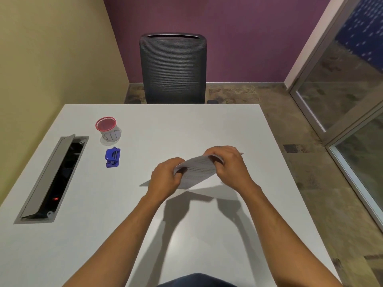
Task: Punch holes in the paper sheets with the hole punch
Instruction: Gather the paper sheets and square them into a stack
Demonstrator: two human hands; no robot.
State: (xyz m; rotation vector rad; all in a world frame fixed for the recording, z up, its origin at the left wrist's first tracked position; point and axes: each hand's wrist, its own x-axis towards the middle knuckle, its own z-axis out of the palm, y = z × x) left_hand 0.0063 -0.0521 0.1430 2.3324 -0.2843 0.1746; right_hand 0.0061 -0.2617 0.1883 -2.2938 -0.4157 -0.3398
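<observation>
At frame centre I saw the paper sheets lifted off the white table, bowed upward. The left hand gripped their left end, the right hand their right end, fingers curled round the edges. The blue hole punch lay untouched at centre left, below a red-rimmed cup.

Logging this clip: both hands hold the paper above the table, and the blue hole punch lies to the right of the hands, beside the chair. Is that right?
Not quite. The head view shows the blue hole punch lying on the table to the left of the hands, just in front of the red-rimmed cup. The rest holds: the left hand and right hand both hold the paper above the table.
</observation>
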